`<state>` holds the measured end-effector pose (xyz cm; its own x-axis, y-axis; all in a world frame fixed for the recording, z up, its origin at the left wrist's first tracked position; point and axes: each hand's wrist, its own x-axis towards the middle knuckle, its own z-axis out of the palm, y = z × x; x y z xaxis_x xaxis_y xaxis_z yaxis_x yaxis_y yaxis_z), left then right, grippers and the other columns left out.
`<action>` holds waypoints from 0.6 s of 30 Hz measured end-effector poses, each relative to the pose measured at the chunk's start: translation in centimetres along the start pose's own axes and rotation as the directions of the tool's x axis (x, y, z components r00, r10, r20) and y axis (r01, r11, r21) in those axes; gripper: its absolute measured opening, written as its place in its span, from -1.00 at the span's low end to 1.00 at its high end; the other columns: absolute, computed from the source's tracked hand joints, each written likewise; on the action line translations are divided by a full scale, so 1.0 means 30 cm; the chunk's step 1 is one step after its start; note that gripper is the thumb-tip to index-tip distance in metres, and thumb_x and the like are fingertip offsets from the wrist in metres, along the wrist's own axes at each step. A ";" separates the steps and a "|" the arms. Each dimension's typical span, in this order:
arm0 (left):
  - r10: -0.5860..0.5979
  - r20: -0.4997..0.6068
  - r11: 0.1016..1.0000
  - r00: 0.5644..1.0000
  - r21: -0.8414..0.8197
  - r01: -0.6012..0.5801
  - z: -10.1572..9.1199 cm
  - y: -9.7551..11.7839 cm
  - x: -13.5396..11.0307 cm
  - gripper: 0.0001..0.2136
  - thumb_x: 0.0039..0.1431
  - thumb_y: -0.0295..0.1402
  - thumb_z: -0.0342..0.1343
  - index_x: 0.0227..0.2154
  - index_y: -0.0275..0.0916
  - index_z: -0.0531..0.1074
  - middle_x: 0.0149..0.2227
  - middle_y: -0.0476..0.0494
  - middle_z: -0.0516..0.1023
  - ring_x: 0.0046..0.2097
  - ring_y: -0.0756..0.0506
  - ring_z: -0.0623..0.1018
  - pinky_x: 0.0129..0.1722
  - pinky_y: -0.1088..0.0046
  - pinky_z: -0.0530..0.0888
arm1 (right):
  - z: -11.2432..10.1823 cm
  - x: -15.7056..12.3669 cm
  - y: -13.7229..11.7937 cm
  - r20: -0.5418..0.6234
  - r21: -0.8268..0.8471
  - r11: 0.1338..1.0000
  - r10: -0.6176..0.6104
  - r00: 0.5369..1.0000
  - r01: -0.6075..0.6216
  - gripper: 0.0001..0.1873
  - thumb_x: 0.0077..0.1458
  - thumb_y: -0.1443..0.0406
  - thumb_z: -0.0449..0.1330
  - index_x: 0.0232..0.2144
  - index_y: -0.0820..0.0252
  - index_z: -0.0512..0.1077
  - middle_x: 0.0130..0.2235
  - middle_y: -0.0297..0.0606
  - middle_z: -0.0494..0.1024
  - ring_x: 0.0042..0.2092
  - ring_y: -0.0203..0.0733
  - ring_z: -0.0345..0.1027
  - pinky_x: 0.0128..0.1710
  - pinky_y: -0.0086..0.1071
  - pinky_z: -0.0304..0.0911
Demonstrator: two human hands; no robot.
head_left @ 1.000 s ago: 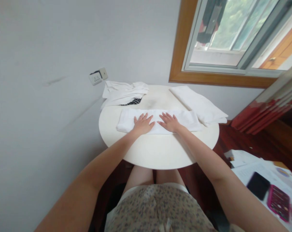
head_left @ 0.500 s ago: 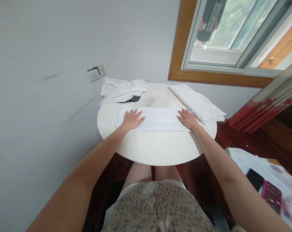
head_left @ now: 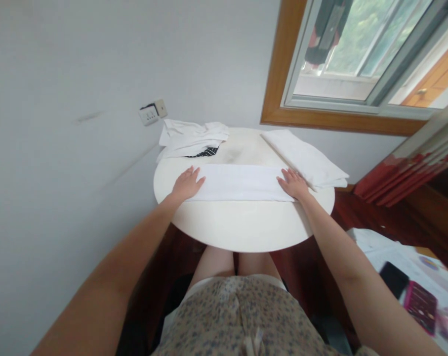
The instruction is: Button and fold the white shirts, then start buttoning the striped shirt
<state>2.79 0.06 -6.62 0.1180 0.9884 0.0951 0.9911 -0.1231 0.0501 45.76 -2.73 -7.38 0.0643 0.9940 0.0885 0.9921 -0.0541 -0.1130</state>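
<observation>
A white cloth, folded into a long flat strip, lies across the round white table. My left hand rests flat on the strip's left end, fingers spread. On the right end lies my right hand, also flat with its fingers apart. Just beyond the right hand is a folded white cloth, set at a slant along the table's right side. At the back left sits a loosely crumpled white cloth, with a black-and-white striped piece showing from under it.
A wall with a socket borders the table on the left and behind. A wood-framed window is at the back right, beside a red and white curtain. At the lower right, a black phone lies on papers beside a pink-edged item.
My left hand has slid left to the strip's left end. The right hand has shifted slightly right along the cloth. The view has moved a little.
</observation>
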 end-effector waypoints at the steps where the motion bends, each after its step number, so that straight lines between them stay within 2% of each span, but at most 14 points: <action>1: -0.005 -0.004 1.000 1.000 0.012 0.005 0.001 0.002 -0.004 -0.37 0.32 -0.06 -0.31 0.32 -0.35 0.01 0.36 -0.36 0.00 0.37 -0.20 0.06 0.30 0.27 0.02 | 0.000 -0.001 0.000 0.001 -0.001 1.000 -0.001 1.000 0.001 -0.29 0.29 -0.04 -0.21 0.33 0.22 0.02 0.36 -0.07 0.02 0.36 -0.03 -0.12 0.32 -0.15 -0.21; 6: -0.077 -0.095 0.994 0.992 0.065 0.083 -0.021 0.023 -0.035 -0.43 0.31 -0.13 -0.28 0.25 -0.39 0.15 0.26 -0.41 0.23 0.29 -0.29 0.21 0.24 0.18 0.14 | -0.029 -0.028 -0.024 -0.053 -0.007 1.000 -0.016 0.998 0.016 -0.36 0.29 0.03 -0.14 0.29 0.24 0.11 0.32 -0.06 0.13 0.30 -0.01 0.01 0.27 -0.17 -0.09; 11: -0.170 -0.230 0.982 0.958 0.040 0.184 -0.086 -0.017 -0.070 -0.49 0.28 -0.14 -0.24 0.11 -0.39 0.31 0.11 -0.49 0.38 0.18 -0.40 0.31 0.07 0.05 0.30 | -0.106 -0.104 -0.047 -0.265 -0.019 0.999 0.024 0.964 -0.030 -0.55 0.26 0.25 -0.11 0.08 0.22 0.40 0.08 -0.03 0.42 0.12 0.05 0.21 0.12 -0.15 0.10; 13: -0.238 -0.207 0.970 0.949 0.006 0.245 -0.108 -0.048 -0.068 -0.48 0.29 -0.12 -0.29 0.01 -0.39 0.40 0.04 -0.52 0.43 0.12 -0.41 0.37 0.02 0.03 0.35 | -0.135 -0.139 -0.035 -0.301 -0.034 0.995 0.075 0.951 -0.089 -0.56 0.25 0.28 -0.11 0.03 0.26 0.43 0.01 0.03 0.45 0.08 0.08 0.24 0.07 -0.14 0.14; 14: -0.268 -0.169 0.963 0.948 -0.017 0.269 -0.116 -0.061 -0.063 -0.45 0.30 -0.11 -0.33 -0.04 -0.39 0.44 0.00 -0.53 0.46 0.08 -0.40 0.41 -0.02 0.04 0.38 | -0.146 -0.156 -0.025 -0.283 -0.040 0.991 0.114 0.952 -0.131 -0.56 0.25 0.28 -0.10 0.01 0.28 0.45 -0.01 0.06 0.46 0.06 0.08 0.26 0.04 -0.15 0.17; 18: -0.320 0.022 0.941 0.947 -0.106 0.320 -0.128 -0.071 -0.025 -0.36 0.29 -0.04 -0.38 -0.13 -0.43 0.49 -0.06 -0.54 0.52 0.02 -0.38 0.49 -0.04 0.10 0.42 | -0.163 -0.190 0.026 -0.073 -0.069 0.946 0.311 0.948 -0.316 -0.51 0.27 0.16 -0.08 -0.04 0.41 0.47 -0.02 0.19 0.45 0.01 0.13 0.36 -0.05 -0.16 0.25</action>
<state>0.35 -0.76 -2.98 -0.2037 0.9776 0.0527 0.9644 0.1911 0.1830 46.69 -8.90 -3.13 0.3770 0.9183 0.1207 0.9261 -0.3715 -0.0661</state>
